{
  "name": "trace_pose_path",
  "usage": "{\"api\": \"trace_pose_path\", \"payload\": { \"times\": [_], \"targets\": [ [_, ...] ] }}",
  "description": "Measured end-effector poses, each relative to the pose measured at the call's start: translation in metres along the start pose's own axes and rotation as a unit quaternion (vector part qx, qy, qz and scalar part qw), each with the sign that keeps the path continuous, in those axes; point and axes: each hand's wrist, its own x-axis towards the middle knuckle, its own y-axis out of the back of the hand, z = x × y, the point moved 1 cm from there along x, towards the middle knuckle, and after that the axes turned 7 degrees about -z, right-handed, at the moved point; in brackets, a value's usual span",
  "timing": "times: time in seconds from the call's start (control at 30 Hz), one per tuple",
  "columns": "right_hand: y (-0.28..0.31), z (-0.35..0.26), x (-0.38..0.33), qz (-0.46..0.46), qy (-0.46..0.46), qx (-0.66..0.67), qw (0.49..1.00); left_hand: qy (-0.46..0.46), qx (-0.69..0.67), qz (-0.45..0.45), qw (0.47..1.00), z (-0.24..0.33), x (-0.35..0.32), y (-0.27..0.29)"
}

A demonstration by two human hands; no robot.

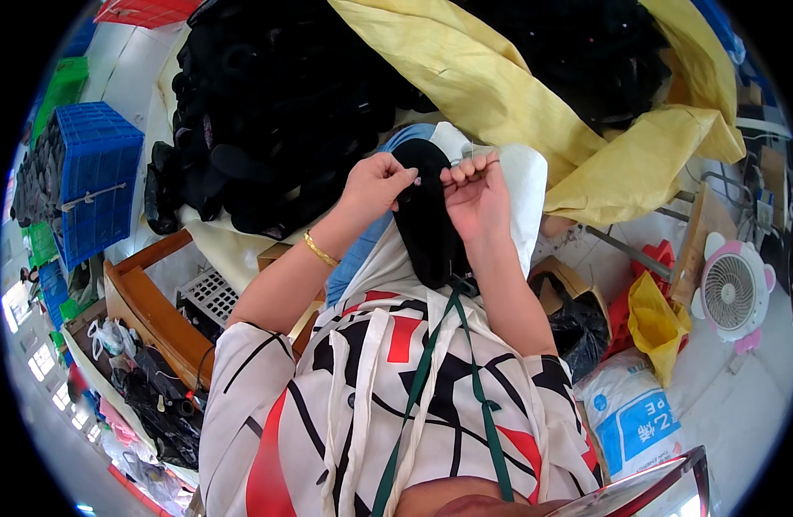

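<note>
My left hand point(377, 183) and my right hand point(474, 194) are raised close together over my lap, fingertips nearly touching. Between them they pinch something small and thin, like a needle or thread, too small to name. Under both hands lies a black fabric piece point(427, 224) that runs down onto a white cloth point(526, 198) on my lap. A gold bracelet point(320, 250) circles my left wrist. A green strap point(478, 379) hangs down my patterned shirt.
A big heap of black fabric items point(276, 103) lies ahead on yellow sheeting point(500, 95). Blue crate point(99, 177) at left, wooden bench point(155, 314) below it. At right: pink fan point(733, 293), yellow bag point(655, 323), white sack point(633, 414), black bag in a carton point(577, 323).
</note>
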Motion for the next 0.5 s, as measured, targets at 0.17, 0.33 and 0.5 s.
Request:
{"api": "trace_pose_path", "payload": {
  "times": [0.17, 0.33, 0.5],
  "targets": [
    [0.011, 0.0, -0.027, -0.02, -0.025, 0.003, 0.999, -0.15, 0.16, 0.079, 0.972, -0.009, -0.002, -0.001],
    [0.031, -0.001, -0.055, -0.062, -0.019, 0.016, 0.998, -0.075, 0.161, 0.031, 0.984, -0.02, 0.004, 0.013],
    [0.011, -0.011, -0.055, -0.056, 0.147, -0.261, 0.953, -0.241, 0.376, 0.071, 0.892, 0.006, -0.004, 0.007]
  ]
}}
